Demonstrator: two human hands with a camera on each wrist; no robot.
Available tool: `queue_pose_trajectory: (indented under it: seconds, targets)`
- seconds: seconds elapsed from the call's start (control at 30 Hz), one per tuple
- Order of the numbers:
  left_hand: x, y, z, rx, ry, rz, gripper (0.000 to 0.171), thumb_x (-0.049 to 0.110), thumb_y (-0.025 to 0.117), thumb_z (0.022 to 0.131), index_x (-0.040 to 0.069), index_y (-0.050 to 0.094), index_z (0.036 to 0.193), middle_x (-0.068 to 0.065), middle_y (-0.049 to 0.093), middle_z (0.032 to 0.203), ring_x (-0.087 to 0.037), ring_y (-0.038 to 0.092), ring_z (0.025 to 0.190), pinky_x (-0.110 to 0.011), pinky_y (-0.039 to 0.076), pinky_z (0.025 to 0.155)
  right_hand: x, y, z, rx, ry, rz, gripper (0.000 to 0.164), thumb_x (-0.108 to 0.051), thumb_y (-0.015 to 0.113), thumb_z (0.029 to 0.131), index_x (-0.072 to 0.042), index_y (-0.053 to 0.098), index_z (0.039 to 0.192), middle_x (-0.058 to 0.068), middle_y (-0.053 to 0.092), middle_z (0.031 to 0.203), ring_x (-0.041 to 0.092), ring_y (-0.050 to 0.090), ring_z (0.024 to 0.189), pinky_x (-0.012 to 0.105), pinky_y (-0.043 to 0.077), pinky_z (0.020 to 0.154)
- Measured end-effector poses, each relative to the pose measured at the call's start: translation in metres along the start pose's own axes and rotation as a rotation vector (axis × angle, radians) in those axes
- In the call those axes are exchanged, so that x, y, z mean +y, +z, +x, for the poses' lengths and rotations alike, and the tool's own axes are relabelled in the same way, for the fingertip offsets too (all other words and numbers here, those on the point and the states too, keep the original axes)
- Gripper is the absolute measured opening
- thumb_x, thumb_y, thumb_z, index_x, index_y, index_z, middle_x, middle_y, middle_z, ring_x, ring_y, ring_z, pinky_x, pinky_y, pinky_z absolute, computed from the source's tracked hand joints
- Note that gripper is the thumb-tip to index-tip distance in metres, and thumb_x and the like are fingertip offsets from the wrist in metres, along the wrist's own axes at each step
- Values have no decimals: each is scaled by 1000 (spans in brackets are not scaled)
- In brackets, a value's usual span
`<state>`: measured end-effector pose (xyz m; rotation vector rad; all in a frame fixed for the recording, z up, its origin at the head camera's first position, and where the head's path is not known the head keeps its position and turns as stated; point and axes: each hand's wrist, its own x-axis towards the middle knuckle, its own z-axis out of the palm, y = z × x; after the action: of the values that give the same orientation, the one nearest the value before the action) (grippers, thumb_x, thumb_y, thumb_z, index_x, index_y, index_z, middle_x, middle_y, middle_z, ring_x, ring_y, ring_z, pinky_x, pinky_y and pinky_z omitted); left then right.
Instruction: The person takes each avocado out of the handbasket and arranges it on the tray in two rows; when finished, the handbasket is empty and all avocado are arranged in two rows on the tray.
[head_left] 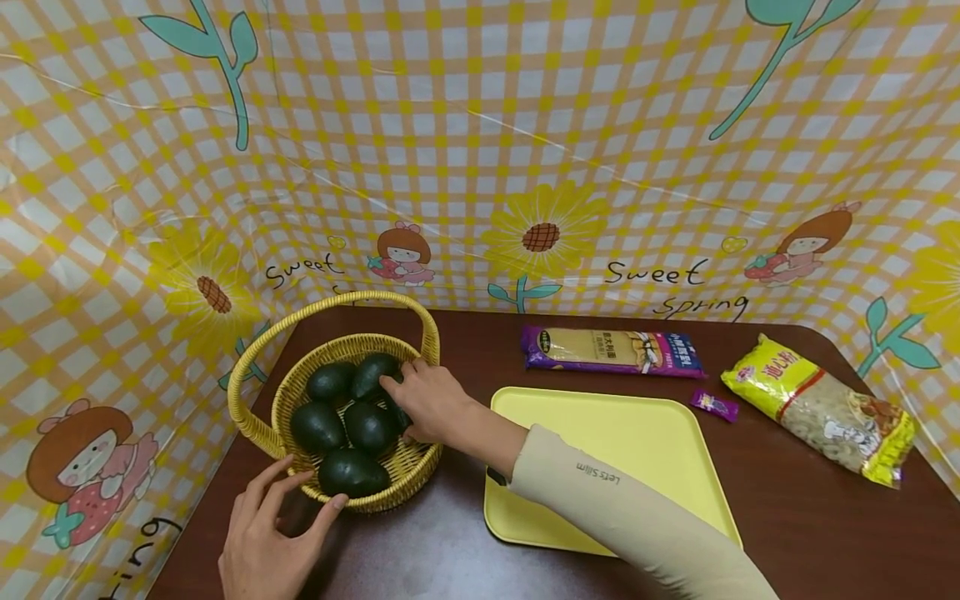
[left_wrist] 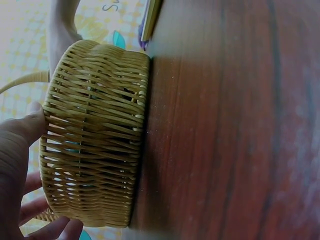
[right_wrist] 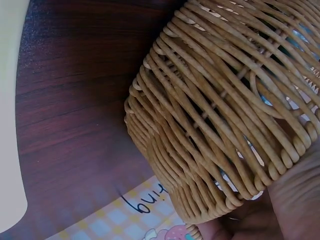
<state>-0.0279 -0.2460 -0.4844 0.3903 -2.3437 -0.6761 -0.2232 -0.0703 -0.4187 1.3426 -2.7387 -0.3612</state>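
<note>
A yellow wicker basket [head_left: 405,492] with a tall arched handle stands at the left of the table, holding several dark green avocados [head_left: 352,472]. My right hand [head_left: 435,404] reaches over its right rim and grips an avocado along that side, mostly covered by the hand. In the right wrist view, the basket's woven wall [right_wrist: 215,110] hides the fingertips. At the front left, my left hand [head_left: 270,525] touches the basket rim with spread, slightly bent fingers. The left wrist view shows the thumb [left_wrist: 35,117] against the basket's edge.
A yellow tray [head_left: 637,467] lies right of the basket, under the right forearm. Behind it is a purple pasta pack [head_left: 607,351]. A small purple packet [head_left: 715,406] and a yellow-ended bag of pasta [head_left: 821,408] lie farther right. Patterned cloth [head_left: 480,167] hangs around the table.
</note>
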Motion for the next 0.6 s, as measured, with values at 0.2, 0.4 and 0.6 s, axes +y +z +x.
queue_pose_trajectory:
  seconds: [0.2, 0.4, 0.6]
  targets:
    - [-2, 0, 0, 6, 13, -2, 48, 37, 103, 72, 17, 82, 110, -1, 70, 137, -22, 64, 99, -32, 50, 58, -1, 2, 1, 30, -9, -66, 89, -67, 83, 87, -22, 55, 158, 12, 67, 141, 27, 64, 128, 35, 65, 84]
    - [-2, 0, 1, 6, 14, -6, 46, 36, 103, 72, 17, 82, 109, -2, 70, 136, -23, 64, 100, -36, 53, 60, -1, 2, 1, 26, -19, -97, 87, -67, 82, 87, -22, 56, 156, 11, 68, 138, 26, 65, 124, 34, 64, 83]
    - [-2, 1, 1, 3, 10, -9, 46, 36, 102, 73, 17, 82, 109, -3, 69, 137, -26, 65, 103, -44, 55, 62, 0, 0, 1, 12, -24, -90, 84, -65, 83, 88, -22, 57, 155, 11, 68, 137, 27, 65, 125, 34, 65, 82]
